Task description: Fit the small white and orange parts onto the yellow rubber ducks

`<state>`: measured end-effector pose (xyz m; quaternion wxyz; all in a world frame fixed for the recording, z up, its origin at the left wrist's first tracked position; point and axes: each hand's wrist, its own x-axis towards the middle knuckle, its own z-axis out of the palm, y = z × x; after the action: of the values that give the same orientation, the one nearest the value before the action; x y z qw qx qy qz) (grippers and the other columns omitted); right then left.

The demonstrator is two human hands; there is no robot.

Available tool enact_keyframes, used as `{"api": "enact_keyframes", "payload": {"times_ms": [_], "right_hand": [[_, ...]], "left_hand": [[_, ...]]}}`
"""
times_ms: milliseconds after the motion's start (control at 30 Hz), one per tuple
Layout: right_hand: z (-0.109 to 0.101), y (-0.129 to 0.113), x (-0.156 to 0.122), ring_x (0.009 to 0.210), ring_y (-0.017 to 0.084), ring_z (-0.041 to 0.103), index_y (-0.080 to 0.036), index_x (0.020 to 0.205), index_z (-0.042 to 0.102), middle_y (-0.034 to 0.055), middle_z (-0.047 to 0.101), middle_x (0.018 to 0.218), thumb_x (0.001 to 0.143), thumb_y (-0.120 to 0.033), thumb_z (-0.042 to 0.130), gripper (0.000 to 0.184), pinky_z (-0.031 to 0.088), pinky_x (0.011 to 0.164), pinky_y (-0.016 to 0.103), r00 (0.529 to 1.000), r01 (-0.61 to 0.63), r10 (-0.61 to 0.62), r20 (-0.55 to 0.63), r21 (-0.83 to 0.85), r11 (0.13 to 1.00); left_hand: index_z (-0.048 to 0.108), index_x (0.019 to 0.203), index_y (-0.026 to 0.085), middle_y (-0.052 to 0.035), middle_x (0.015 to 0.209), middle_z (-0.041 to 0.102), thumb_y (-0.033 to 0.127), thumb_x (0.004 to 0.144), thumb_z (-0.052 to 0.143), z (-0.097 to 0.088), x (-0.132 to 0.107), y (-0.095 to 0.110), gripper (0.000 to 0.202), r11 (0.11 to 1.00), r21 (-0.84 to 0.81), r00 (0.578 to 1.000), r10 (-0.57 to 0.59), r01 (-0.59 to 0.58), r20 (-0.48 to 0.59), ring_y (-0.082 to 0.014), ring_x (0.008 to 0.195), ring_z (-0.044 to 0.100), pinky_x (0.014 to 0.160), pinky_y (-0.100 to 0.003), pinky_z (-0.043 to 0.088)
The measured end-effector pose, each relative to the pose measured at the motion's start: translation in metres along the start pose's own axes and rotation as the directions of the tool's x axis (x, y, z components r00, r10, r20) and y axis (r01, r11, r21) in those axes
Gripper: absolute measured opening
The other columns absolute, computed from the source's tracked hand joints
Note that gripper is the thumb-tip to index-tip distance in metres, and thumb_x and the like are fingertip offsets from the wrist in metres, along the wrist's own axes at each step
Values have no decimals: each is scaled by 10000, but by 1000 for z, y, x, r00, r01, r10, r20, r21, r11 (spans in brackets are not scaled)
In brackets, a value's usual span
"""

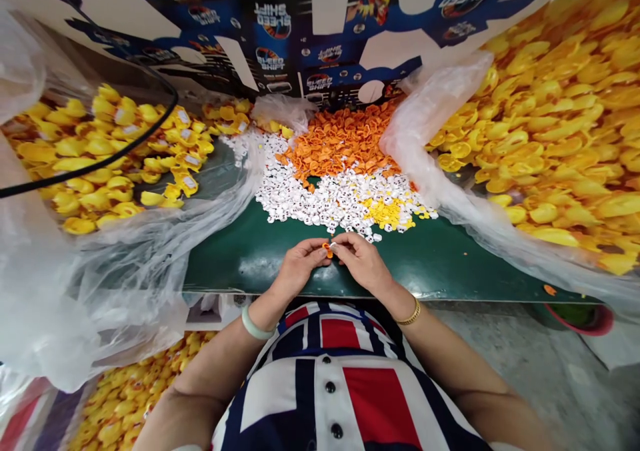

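Close together over the front of the green table [240, 258], my two hands meet at a small orange plastic piece [329, 251]. My left hand [303, 262] pinches it between thumb and fingers. Closed in a pinch, my right hand [361, 259] holds a tiny white piece [334, 245] against the orange one. Just beyond the fingertips lies a spread of small white pieces with black dots [300, 201], with some small yellow pieces [387, 212] among them. A heap of orange pieces [345, 138] rises behind these.
Yellow plastic shells [560, 118] fill a large plastic-lined heap at right. More yellow parts [115, 144] lie at left on clear plastic sheeting [145, 251], under a black cable [100, 171]. Printed cardboard [273, 18] stands behind. Below are yellow pieces [125, 398] and a pink-rimmed bucket [603, 321].
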<state>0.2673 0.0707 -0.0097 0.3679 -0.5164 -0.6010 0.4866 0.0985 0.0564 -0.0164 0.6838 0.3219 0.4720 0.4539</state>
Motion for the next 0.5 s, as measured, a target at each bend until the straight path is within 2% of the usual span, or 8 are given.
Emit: {"api": "enact_keyframes", "payload": {"times_ms": [167, 233, 367, 433, 500], "right_hand": [[4, 5, -7, 838, 179, 653, -222, 921, 679, 44, 688, 917, 923, -322, 584, 138, 548, 744, 317, 992, 96, -105, -64, -133, 987], [6, 8, -10, 831, 180, 659, -224, 924, 688, 45, 686, 909, 931, -339, 584, 155, 560, 730, 314, 991, 108, -116, -70, -110, 988], [7, 10, -12, 735, 153, 657, -231, 1024, 704, 48, 667, 940, 964, -362, 543, 216, 573, 634, 288, 987, 135, -140, -77, -63, 989], [7, 9, -14, 765, 158, 660, -237, 1127, 687, 54, 655, 966, 984, -349, 514, 251, 579, 651, 295, 974, 211, -219, -57, -116, 971], [7, 7, -15, 833, 181, 657, -234, 1230, 642, 67, 647, 983, 970, -349, 551, 299, 584, 714, 324, 940, 324, -339, -35, -217, 921]], "left_hand": [[751, 1015, 187, -55, 961, 745, 362, 777, 765, 2, -8, -8, 296, 955, 240, 975, 201, -175, -90, -158, 836, 680, 841, -299, 535], [754, 1011, 188, -52, 943, 746, 356, 778, 765, 2, -10, -8, 287, 947, 266, 974, 210, -181, -84, -157, 838, 681, 840, -293, 535], [739, 978, 154, -48, 876, 741, 368, 706, 827, 1, -8, 1, 358, 999, 17, 999, 30, -30, -30, -139, 731, 678, 759, -288, 565], [732, 961, 143, -52, 893, 737, 367, 684, 847, 3, -7, 5, 374, 994, -110, 999, -25, 22, -26, -137, 738, 683, 749, -281, 571], [727, 948, 138, -53, 897, 732, 363, 685, 850, 7, -7, 6, 368, 978, -204, 998, -47, 39, -32, -132, 746, 681, 739, -267, 569]]}}
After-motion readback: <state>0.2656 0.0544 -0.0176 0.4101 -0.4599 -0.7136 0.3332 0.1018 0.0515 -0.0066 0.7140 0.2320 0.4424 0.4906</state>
